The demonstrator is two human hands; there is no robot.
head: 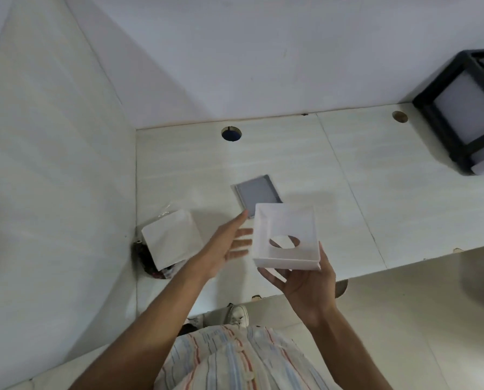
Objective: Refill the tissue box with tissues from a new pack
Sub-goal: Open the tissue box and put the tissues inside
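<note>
Head view, looking down over a striped shirt [235,361] at a pale surface [376,192] set into a white corner. Right hand [305,288] raised palm up, fingers curled under and thumb up the near side of a white tissue box shell [286,237], held in the air above the surface with its open side up and its round dispensing hole [284,242] showing through the floor; seemingly empty inside. Left hand [229,246] open with fingers spread and blurred, gripping nothing, hovering just beside the shell's left wall. Grey base panel [257,194] lying flat on the surface, just beyond the shell and partly hidden behind it. New tissue pack [170,237], a white block in clear film, resting on the surface at the left near the corner wall, apart from both hands; film state hard to judge. Dark patterned item [151,266] beneath the pack, unclear. Black-framed lamp [466,108] far right. Judged progress: box opened and upturned; still left, unwrapping the pack, loading tissues, refitting the base.
</note>
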